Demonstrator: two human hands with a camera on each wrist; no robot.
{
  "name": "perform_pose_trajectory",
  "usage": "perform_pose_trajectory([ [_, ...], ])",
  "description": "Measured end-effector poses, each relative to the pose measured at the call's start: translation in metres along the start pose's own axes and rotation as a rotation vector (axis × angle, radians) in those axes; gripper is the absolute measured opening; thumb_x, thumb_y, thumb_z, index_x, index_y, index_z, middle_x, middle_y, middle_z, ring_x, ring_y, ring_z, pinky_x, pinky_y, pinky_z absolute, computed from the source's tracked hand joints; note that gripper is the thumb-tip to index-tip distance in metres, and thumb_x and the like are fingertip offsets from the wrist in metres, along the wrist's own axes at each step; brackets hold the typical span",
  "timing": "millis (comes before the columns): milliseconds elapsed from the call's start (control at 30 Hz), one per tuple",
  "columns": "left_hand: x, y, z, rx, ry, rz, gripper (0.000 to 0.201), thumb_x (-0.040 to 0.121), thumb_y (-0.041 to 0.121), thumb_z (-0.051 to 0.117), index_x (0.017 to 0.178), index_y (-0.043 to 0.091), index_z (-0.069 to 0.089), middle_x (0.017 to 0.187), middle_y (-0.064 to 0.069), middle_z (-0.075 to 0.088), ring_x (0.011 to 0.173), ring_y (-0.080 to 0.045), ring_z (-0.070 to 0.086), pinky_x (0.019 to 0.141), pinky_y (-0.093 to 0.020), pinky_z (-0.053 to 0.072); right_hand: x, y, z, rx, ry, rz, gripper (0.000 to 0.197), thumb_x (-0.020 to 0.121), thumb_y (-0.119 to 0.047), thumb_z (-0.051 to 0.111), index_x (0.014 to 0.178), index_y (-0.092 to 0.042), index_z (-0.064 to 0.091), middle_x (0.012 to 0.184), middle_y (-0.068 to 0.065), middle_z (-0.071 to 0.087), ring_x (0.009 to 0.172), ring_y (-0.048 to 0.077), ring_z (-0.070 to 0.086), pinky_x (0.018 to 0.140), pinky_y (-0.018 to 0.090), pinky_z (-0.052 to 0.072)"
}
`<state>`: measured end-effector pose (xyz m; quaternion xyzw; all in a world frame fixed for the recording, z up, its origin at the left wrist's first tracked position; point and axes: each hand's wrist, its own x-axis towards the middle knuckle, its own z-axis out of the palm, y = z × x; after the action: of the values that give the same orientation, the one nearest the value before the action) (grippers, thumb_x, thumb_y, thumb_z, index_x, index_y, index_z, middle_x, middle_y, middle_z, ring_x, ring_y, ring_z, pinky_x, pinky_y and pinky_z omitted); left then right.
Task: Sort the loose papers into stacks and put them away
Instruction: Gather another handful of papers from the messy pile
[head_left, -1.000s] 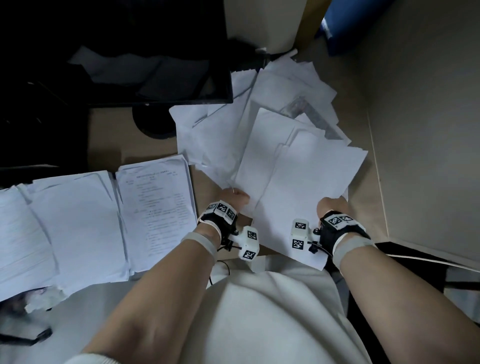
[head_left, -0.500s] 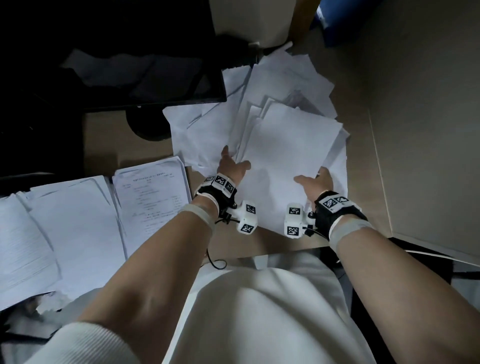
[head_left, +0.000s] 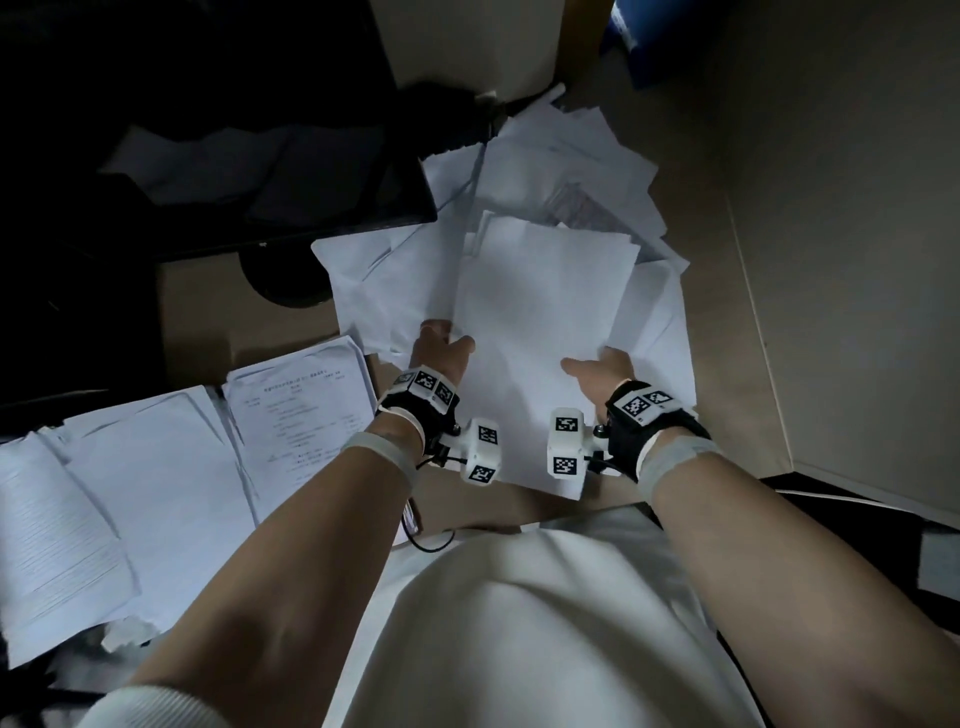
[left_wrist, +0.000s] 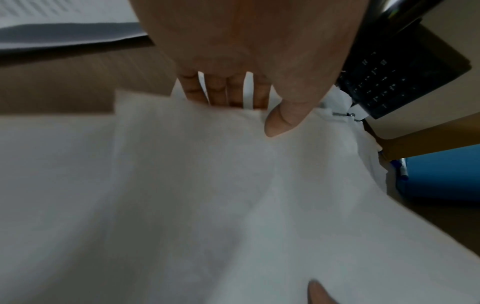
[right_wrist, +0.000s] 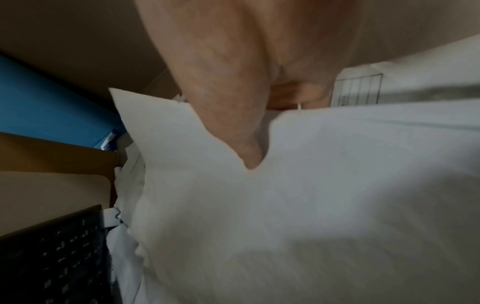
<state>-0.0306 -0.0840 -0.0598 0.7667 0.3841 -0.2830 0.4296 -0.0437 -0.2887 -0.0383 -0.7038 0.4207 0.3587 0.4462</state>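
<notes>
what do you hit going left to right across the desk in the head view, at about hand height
Sorted paper stacks → printed sheet → left hand → bundle of blank sheets both hands grip → right hand → bare desk edge → partition wall.

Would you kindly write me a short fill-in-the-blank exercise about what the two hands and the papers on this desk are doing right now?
1. The left hand and right hand both hold one bundle of blank ____ paper sheets.
2. The printed page of text lies to the ____ of the left hand.
3. In the left wrist view, the left ____ presses on top of the sheets.

Missing words: white; left; thumb
</notes>
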Motion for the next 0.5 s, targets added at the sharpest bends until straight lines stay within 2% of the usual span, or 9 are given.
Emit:
perform_pose_trajectory([
  [33, -0.002, 0.003, -0.001, 0.035, 0.002, 0.026, 0.034, 0.077, 0.026, 0.065, 0.108, 0.015, 0.062, 0.115, -0.012, 0.067, 0.104, -0.03, 0.065, 0.087, -0.031, 0.051, -0.002, 0.001, -0.005, 0.007, 0.056, 0.05, 0.071, 0.095, -0.02, 0.065, 0.152, 0.001, 0.028, 0.153, 0.014, 0.041, 0.136, 0.032, 0.045, 0.109, 0.036, 0.038],
  [67, -0.002, 0.005, 0.001, 0.088, 0.004, 0.051, 0.028, 0.079, 0.028, 0.064, 0.105, 0.019, 0.064, 0.119, -0.012, 0.067, 0.108, -0.03, 0.063, 0.092, -0.033, 0.051, -0.006, 0.004, -0.011, 0.054, 0.114, 0.1, 0.063, 0.097, -0.017, 0.06, 0.15, 0.002, 0.032, 0.148, 0.015, 0.045, 0.133, 0.033, 0.048, 0.106, 0.035, 0.04],
  [133, -0.005, 0.009, 0.005, 0.248, -0.012, 0.099, 0.033, 0.082, 0.036, 0.061, 0.113, 0.029, 0.067, 0.137, -0.007, 0.055, 0.128, -0.029, 0.049, 0.107, -0.041, 0.043, -0.005, 0.014, -0.025, 0.11, 0.196, 0.18, 0.043, 0.102, -0.011, 0.047, 0.143, 0.003, 0.041, 0.141, 0.014, 0.052, 0.127, 0.033, 0.053, 0.101, 0.033, 0.041],
  [200, -0.011, 0.01, 0.011, 0.394, -0.023, 0.163, 0.041, 0.088, 0.04, 0.059, 0.128, 0.035, 0.06, 0.155, -0.001, 0.031, 0.145, -0.027, 0.024, 0.117, -0.046, 0.029, 0.018, 0.037, -0.034, 0.084, 0.215, 0.223, 0.04, 0.101, -0.013, 0.044, 0.139, -0.001, 0.044, 0.142, 0.015, 0.052, 0.126, 0.032, 0.054, 0.1, 0.031, 0.043],
  [233, -0.014, 0.01, 0.014, 0.435, -0.02, 0.206, 0.048, 0.09, 0.041, 0.059, 0.137, 0.034, 0.054, 0.16, 0.001, 0.022, 0.148, -0.025, 0.016, 0.119, -0.046, 0.024, 0.019, 0.041, -0.035, 0.171, 0.256, 0.23, 0.05, 0.097, -0.016, 0.051, 0.143, -0.003, 0.038, 0.144, 0.015, 0.05, 0.124, 0.034, 0.055, 0.103, 0.037, 0.044],
  [267, -0.014, 0.009, 0.017, 0.445, -0.031, 0.214, 0.057, 0.09, 0.041, 0.06, 0.144, 0.03, 0.047, 0.161, 0.001, 0.018, 0.149, -0.025, 0.015, 0.12, -0.045, 0.023, 0.013, 0.043, -0.033, 0.166, 0.249, 0.196, 0.068, 0.091, -0.018, 0.06, 0.15, -0.007, 0.027, 0.146, 0.016, 0.046, 0.121, 0.037, 0.056, 0.103, 0.045, 0.046],
  [333, -0.012, 0.007, 0.021, 0.4, -0.076, 0.196, 0.075, 0.086, 0.037, 0.066, 0.152, 0.021, 0.035, 0.16, -0.005, 0.024, 0.145, -0.029, 0.026, 0.116, -0.041, 0.029, 0.006, 0.046, -0.029, 0.147, 0.242, 0.174, 0.093, 0.086, -0.017, 0.071, 0.157, -0.017, 0.011, 0.149, 0.017, 0.041, 0.113, 0.039, 0.06, 0.097, 0.049, 0.049],
  [400, -0.013, 0.007, 0.021, 0.331, -0.083, 0.154, 0.089, 0.08, 0.032, 0.072, 0.155, 0.016, 0.027, 0.155, -0.012, 0.032, 0.14, -0.033, 0.035, 0.114, -0.042, 0.034, 0.002, 0.044, -0.024, 0.179, 0.188, 0.161, 0.1, 0.083, -0.023, 0.078, 0.156, -0.014, 0.01, 0.146, 0.02, 0.044, 0.112, 0.037, 0.058, 0.093, 0.048, 0.049],
  [500, -0.015, 0.007, 0.012, 0.246, -0.108, 0.113, 0.088, 0.082, 0.026, 0.073, 0.154, 0.01, 0.024, 0.152, -0.018, 0.034, 0.137, -0.035, 0.039, 0.112, -0.043, 0.037, -0.002, 0.035, -0.014, 0.205, 0.161, 0.133, 0.101, 0.078, -0.034, 0.082, 0.154, -0.009, 0.02, 0.148, 0.015, 0.044, 0.127, 0.038, 0.051, 0.105, 0.052, 0.044],
])
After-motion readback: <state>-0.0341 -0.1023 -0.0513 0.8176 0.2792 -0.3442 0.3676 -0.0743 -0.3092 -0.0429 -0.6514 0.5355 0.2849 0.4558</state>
